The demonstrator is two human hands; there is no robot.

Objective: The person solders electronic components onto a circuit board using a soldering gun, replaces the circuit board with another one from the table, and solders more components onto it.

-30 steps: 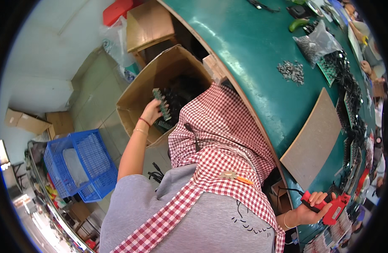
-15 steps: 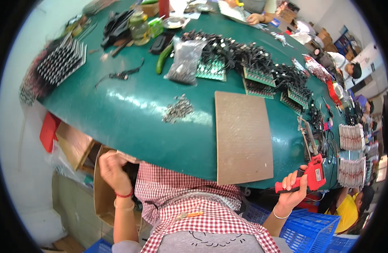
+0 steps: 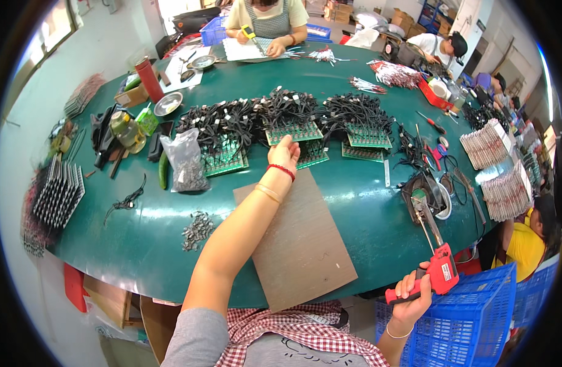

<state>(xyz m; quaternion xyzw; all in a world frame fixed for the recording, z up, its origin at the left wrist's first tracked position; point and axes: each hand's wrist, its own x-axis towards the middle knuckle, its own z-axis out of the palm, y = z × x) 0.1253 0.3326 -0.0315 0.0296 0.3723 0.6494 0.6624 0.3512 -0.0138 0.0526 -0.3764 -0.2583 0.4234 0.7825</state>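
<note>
My left arm stretches over the table, and my left hand [image 3: 284, 154] closes its fingers on the near edge of a green circuit board [image 3: 302, 133]. Black cables lie bunched on top of that board, and another green board shows beneath it. My thumb and fingertips are partly hidden. Under my forearm lies a flat brown board [image 3: 305, 257], skewed on the table. At the table's right front edge, my right hand [image 3: 412, 296] grips a red soldering gun [image 3: 443, 269] by its handle. The gun's metal tip points up and away, toward a small round stand [image 3: 420, 197].
A green table [image 3: 366, 214] carries more cabled boards [image 3: 223, 160], a bag of small parts [image 3: 184, 164], a loose pile of metal pieces [image 3: 198, 231] and a cucumber [image 3: 163, 170]. Blue crates [image 3: 458, 318] stand at the right. Across the table another person [image 3: 269, 30] works.
My left hand has gone from beside the near table edge to the cabled boards and taken hold of one. The soldering gun stays in my right hand. The view has tilted up.
</note>
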